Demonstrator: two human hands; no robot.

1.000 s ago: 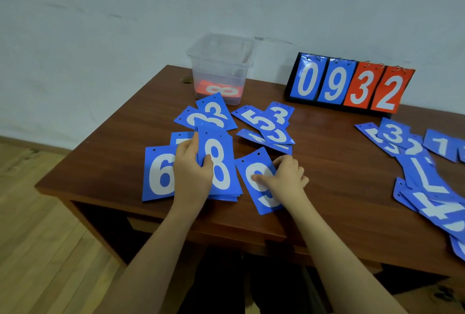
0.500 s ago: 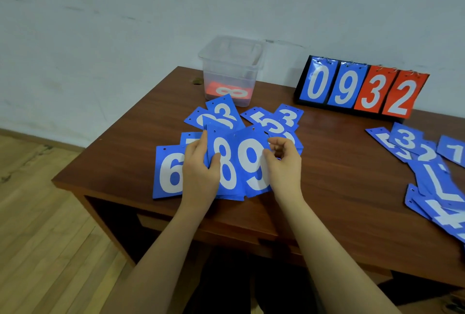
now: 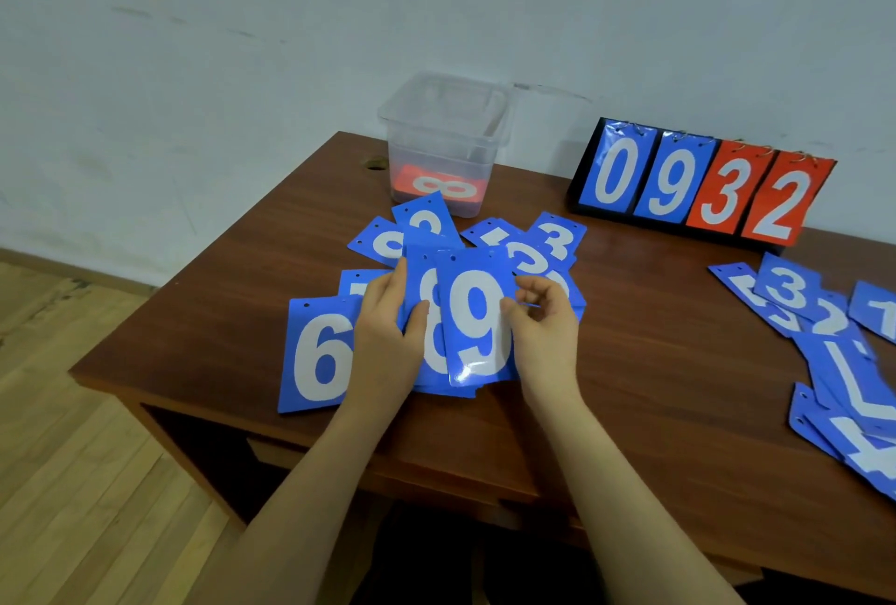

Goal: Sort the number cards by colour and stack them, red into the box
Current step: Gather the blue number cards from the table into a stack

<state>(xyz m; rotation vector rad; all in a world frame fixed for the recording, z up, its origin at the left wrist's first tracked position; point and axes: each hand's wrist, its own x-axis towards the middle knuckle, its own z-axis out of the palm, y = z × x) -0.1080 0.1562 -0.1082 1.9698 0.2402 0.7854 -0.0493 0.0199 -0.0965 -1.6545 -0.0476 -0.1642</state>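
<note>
My left hand (image 3: 388, 328) grips a stack of blue cards whose top face shows an 8 (image 3: 431, 352). My right hand (image 3: 545, 328) pinches a blue 9 card (image 3: 477, 318) by its right edge and holds it over that stack, overlapping the 8. A blue 6 card (image 3: 317, 357) lies flat just left of my left hand. More blue cards (image 3: 548, 245) are scattered behind my hands. A clear plastic box (image 3: 446, 143) at the back holds red cards, the top one (image 3: 441, 185) showing an 8.
A scoreboard flip stand (image 3: 703, 187) at the back right shows blue 0 and 9, red 3 and 2. Several blue cards (image 3: 834, 347) lie along the right side of the brown table (image 3: 654, 362). The table's left and front edges drop to a wooden floor.
My right hand picked the blue 9 card off the table and carried it left and up onto the stack in my left hand, which has risen slightly.
</note>
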